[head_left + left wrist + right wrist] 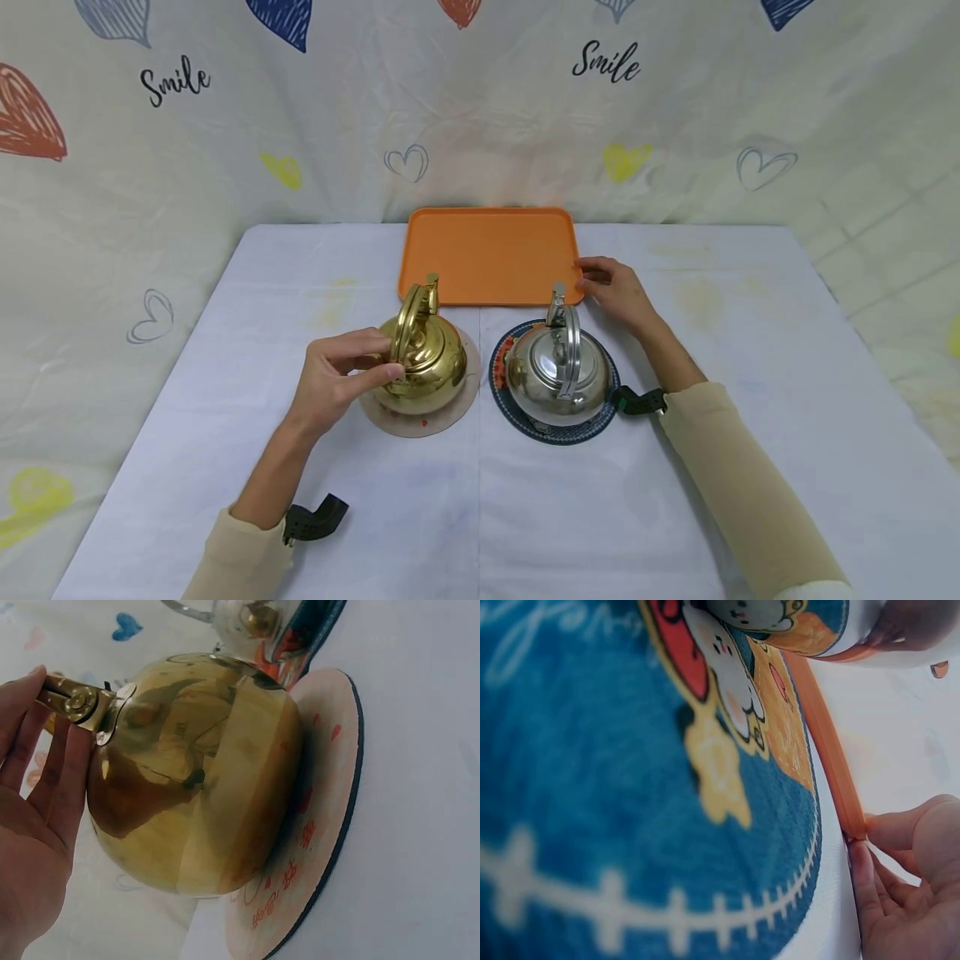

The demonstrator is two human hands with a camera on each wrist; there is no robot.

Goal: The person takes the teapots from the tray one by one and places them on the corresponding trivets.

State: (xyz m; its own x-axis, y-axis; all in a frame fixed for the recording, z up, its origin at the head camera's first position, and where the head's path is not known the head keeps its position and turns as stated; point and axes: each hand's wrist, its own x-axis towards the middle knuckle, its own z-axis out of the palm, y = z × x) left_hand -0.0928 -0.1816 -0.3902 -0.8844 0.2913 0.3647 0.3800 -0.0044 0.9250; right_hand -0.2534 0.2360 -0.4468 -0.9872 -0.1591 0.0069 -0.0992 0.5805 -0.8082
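Note:
A gold kettle point(431, 387) stands upright on a round beige mat point(330, 742) with red marks. My left hand point(341, 371) is at its raised handle, thumb on the near side and fingers on the far side, gripping it. To the right, a silver kettle point(528, 392) rests on a round blue patterned mat point(566, 435), its handle also up. Behind both kettles lies an orange tray point(487, 254). Its right edge is pinched between the thumb and fingers of my right hand point(618, 292); the right wrist view shows the grip at the tray's corner point(847, 806).
A white cloth covers the table point(585, 517), which meets a backdrop point(495, 108) printed with hearts and "Smile" at the rear. Black wrist straps point(315, 518) show by both sleeves. The right forearm passes close beside the silver kettle and its mat.

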